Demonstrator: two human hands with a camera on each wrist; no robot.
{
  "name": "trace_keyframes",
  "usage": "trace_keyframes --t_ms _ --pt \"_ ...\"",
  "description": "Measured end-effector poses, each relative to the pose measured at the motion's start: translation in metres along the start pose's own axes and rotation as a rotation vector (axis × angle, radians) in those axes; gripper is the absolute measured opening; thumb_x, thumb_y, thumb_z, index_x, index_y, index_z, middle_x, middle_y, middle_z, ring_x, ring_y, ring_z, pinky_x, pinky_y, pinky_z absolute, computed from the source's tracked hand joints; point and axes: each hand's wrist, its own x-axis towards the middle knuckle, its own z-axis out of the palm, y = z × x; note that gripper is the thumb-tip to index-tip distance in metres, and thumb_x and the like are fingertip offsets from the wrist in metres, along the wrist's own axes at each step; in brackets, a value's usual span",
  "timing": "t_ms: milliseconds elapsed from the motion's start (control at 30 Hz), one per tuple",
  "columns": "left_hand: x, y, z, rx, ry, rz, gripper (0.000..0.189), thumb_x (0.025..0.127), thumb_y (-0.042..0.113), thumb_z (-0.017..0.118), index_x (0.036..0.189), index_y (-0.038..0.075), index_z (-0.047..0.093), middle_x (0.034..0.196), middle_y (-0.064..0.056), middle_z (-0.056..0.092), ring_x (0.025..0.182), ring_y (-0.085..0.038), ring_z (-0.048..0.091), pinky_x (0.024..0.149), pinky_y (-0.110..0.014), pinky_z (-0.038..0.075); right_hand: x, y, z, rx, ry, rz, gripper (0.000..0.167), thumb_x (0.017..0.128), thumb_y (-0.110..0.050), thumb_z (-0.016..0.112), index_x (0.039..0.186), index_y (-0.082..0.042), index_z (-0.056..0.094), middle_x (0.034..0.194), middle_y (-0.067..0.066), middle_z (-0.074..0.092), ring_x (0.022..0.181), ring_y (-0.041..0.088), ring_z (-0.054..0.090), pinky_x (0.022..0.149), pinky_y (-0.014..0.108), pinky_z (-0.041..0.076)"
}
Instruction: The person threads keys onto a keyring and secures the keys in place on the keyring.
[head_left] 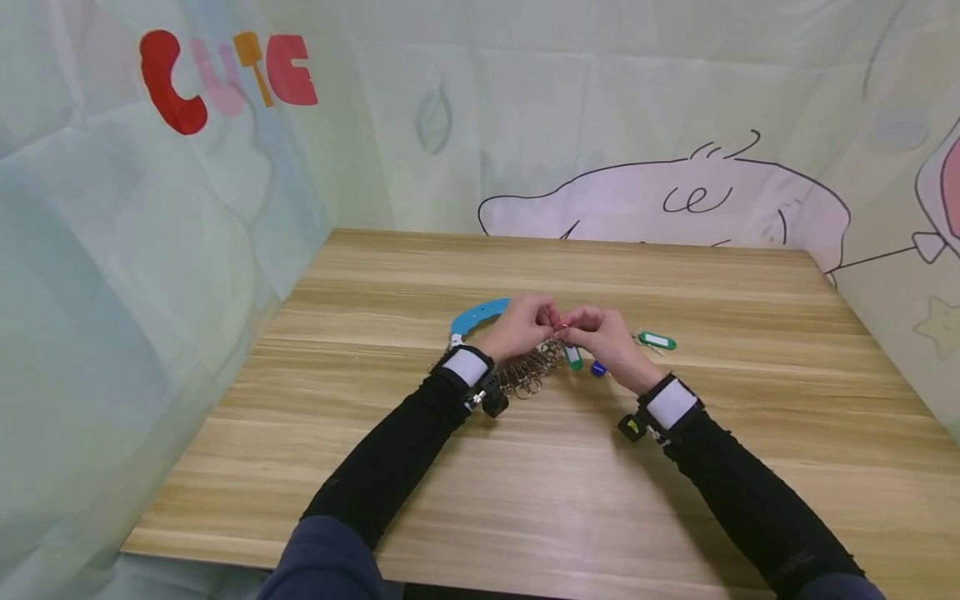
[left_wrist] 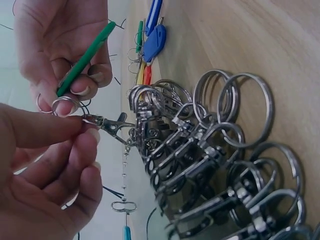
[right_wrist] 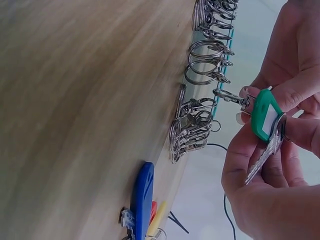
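In the left wrist view, my left hand (left_wrist: 55,165) pinches the end of a metal swivel clasp (left_wrist: 107,122) between thumb and fingertips. My right hand (right_wrist: 260,165) holds a split ring (left_wrist: 65,106) against that end, its fingertips touching those of my left hand. From this ring hang a green key tag (right_wrist: 265,114) with a white label and a silver key (right_wrist: 265,157), close to the right palm. Rows of swivel clasps with split rings (left_wrist: 245,110) sit below and beside my left hand. In the head view, both hands meet over the table's middle.
A curved blue strip (head_left: 477,316) lies behind the left hand. On the wooden table (head_left: 510,492), a blue-headed key (right_wrist: 143,195) lies beside red and yellow pieces (right_wrist: 158,218). Farther right is another green key tag (head_left: 657,340). Printed cloth (head_left: 405,167) hangs behind the table.
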Motion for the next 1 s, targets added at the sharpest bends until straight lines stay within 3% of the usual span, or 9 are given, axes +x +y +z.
trace_keyframes --t_ms 267,567,800,1000 --pt "-0.0015 -0.0004 -0.0004 -0.044 -0.004 -0.008 0.008 0.085 -0.005 0.061 0.09 0.0 0.063 0.087 -0.014 0.071 0.078 -0.016 0.063 0.067 -0.016 0.046 0.0001 -0.0001 -0.0002 0.039 -0.006 0.006 0.024 0.089 -0.005 0.064 0.108 0.009 0.06 0.082 -0.012 0.069 0.079 0.005 0.065 0.077 0.02 0.054" --pt "-0.0006 -0.0038 0.0018 -0.046 0.017 0.014 0.012 0.08 -0.01 0.059 0.086 -0.001 0.064 0.078 -0.015 0.07 0.064 -0.01 0.057 0.056 -0.016 0.044 0.0004 0.0009 0.0002 0.025 -0.011 -0.003 0.023 0.088 -0.003 0.063 0.107 0.009 0.061 0.093 0.003 0.073 0.081 0.006 0.066 0.077 0.021 0.054" --pt "-0.0019 -0.0031 -0.0003 -0.038 -0.007 -0.011 0.01 0.084 -0.006 0.06 0.091 0.0 0.064 0.088 -0.014 0.071 0.079 -0.016 0.064 0.069 -0.017 0.047 0.0004 0.0014 0.0003 0.022 -0.013 -0.006 0.023 0.088 -0.004 0.063 0.107 0.008 0.06 0.085 -0.008 0.071 0.079 0.005 0.065 0.076 0.021 0.054" --pt "-0.0026 -0.002 -0.0003 -0.059 0.006 -0.052 0.011 0.083 -0.006 0.061 0.091 0.001 0.064 0.085 -0.014 0.071 0.072 -0.014 0.062 0.06 -0.017 0.046 0.0002 0.0001 0.0008 0.018 -0.014 -0.006 0.022 0.089 -0.004 0.063 0.107 0.008 0.061 0.088 -0.005 0.073 0.081 0.007 0.066 0.077 0.021 0.054"
